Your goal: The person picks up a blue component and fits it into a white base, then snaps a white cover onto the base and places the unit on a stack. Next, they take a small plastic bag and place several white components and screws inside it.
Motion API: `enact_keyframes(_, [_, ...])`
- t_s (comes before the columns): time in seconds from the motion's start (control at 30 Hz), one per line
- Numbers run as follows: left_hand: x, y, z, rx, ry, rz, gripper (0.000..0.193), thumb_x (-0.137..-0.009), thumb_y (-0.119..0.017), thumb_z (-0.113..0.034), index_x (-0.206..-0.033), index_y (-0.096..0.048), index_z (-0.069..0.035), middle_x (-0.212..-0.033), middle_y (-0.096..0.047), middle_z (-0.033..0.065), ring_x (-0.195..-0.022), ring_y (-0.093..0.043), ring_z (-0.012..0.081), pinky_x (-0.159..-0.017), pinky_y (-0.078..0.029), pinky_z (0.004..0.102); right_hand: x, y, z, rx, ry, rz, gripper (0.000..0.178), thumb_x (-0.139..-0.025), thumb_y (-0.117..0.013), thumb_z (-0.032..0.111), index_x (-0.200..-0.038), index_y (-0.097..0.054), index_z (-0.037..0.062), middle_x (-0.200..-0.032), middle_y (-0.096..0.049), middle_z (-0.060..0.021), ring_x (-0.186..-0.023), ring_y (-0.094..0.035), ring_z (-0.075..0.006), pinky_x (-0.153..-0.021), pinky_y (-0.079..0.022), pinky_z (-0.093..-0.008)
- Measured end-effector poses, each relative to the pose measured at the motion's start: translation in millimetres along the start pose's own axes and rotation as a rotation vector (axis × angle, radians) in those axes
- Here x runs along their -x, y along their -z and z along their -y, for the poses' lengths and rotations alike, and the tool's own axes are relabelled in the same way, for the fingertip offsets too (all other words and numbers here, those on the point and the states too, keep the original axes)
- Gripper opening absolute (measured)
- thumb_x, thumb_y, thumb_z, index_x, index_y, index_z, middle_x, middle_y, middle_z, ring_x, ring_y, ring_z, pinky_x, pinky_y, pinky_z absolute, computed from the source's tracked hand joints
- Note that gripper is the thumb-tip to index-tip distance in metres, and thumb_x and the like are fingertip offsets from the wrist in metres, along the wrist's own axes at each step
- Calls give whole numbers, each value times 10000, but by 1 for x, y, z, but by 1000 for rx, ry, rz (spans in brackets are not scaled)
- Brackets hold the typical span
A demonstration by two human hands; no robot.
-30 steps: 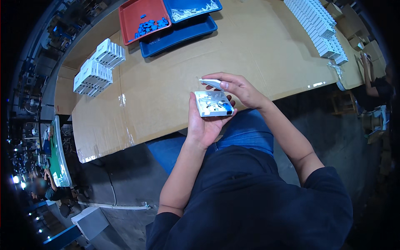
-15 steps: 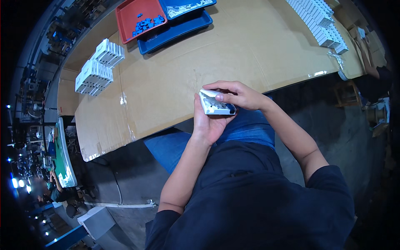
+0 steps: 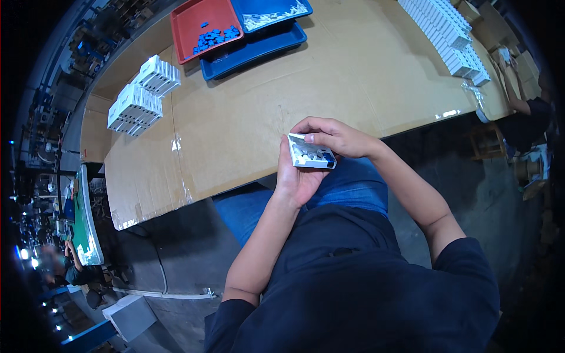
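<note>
A small white plastic case is held above my lap, in front of the table edge. Its open inside faces up and shows small white parts, with a blue piece and a dark piece at the right corner. My left hand cups it from below and the left, thumb along its side. From the far right side, my right hand grips it, with the thumb pressed on its upper part and the fingers curled over the far edge. The right fingertips are partly hidden behind the case.
On the cardboard-covered table, stacks of white cases stand at the left and the far right. A red tray holds blue pieces; a blue tray holds white parts, with another blue tray beside them. Other people work at both sides.
The case sits slightly lower and further right in the picture, and its tilt has changed a little. Both hands keep their hold. The whole view has shifted slightly.
</note>
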State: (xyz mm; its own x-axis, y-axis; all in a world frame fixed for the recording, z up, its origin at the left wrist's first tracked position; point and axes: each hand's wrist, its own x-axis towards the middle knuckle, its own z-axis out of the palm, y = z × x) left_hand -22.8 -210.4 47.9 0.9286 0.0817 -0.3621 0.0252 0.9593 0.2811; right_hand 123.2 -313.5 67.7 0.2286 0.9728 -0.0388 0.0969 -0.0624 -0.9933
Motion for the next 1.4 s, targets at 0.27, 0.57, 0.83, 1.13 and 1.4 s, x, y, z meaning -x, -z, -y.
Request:
enact_keyframes(0.27, [-4, 12, -10, 33, 38, 6, 647, -1092, -278, -620, -1447, -506, -129, -1382, -599, 133, -1237, -609, 319, -1051, -507, 532, -10, -4, 4, 98, -52, -61, 418, -1084, -556, 374, -1325, -704, 66, -991, -734, -58, -896, -651, -112, -771, -545, -286])
enact_keyframes(0.57, [1, 18, -12, 49, 85, 26, 657, -1085, -295, -628, -1427, -528, -118, -1359, -619, 143, -1213, -619, 337, -1034, -512, 542, -2, -16, 25, 93, -233, -134, 459, -1049, -615, 447, -1204, -773, 46, -764, -714, -40, -643, -616, -95, -584, -529, -288])
enact_keyframes(0.83, [-10, 18, -14, 53, 87, 4, 639, -1075, -328, -641, -1385, -568, -136, -1304, -649, 132, -1160, -642, 327, -981, -541, 519, -4, -10, 11, 78, -226, -154, 448, -1081, -550, 433, -1335, -720, 106, -785, -680, -2, -628, -577, -60, -528, -483, -242])
enact_keyframes(1.13, [-28, 32, -12, 7, 114, -32, 654, -1070, -326, -655, -1410, -542, -140, -1351, -618, 124, -1213, -615, 308, -1004, -522, 514, -13, -4, -28, 186, -120, -163, 450, -1083, -558, 416, -1325, -719, 72, -929, -733, -24, -734, -609, -73, -604, -514, -249])
enact_keyframes(1.4, [-26, 52, -12, 42, 77, -27, 605, -1075, -358, -618, -1403, -553, -148, -1330, -624, 98, -1243, -598, 283, -1038, -500, 506, -8, -22, -17, 70, -170, -173, 412, -1056, -616, 349, -1288, -717, 24, -1154, -763, -141, -1028, -689, -185, -938, -540, -335])
